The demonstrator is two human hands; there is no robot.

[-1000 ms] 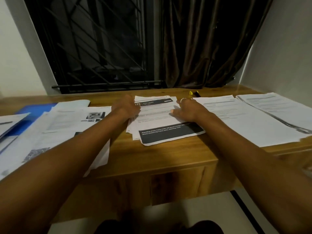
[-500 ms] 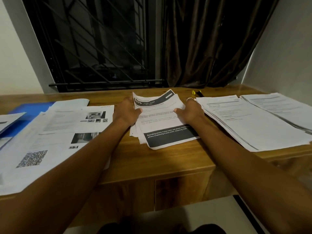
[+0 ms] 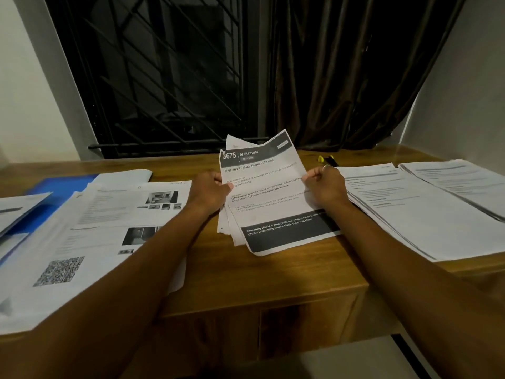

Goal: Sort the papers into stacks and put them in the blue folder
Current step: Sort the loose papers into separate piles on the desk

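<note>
At the far left of the frame I saw the blue folder (image 3: 64, 184) lying flat on the wooden desk (image 3: 276, 272), mostly covered by loose sheets, with only its upper corner and a strip at the left edge showing. Just right of it, a wide spread of printed pages (image 3: 90, 231) filled the lower left, one with a QR code and others with small photos.

In the centre, the left hand (image 3: 209, 194) gripped the left edge of a sheaf of papers (image 3: 266, 187), fingers curled round it and the thumb on the front. The sheaf was tilted up towards the camera, its top edge raised and its lower end, a black band, resting on the desk. The sheets behind the front page were fanned unevenly. The right hand (image 3: 326, 187) pinched the sheaf's right edge, fingers clamped on the paper and a ring showing on one.

Above and just right of that hand lay a yellow-and-black pen (image 3: 326, 159). Two flat stacks occupied the right: a nearer stack (image 3: 415, 214) and a farther stack (image 3: 461, 181), their edges overlapping.
</note>
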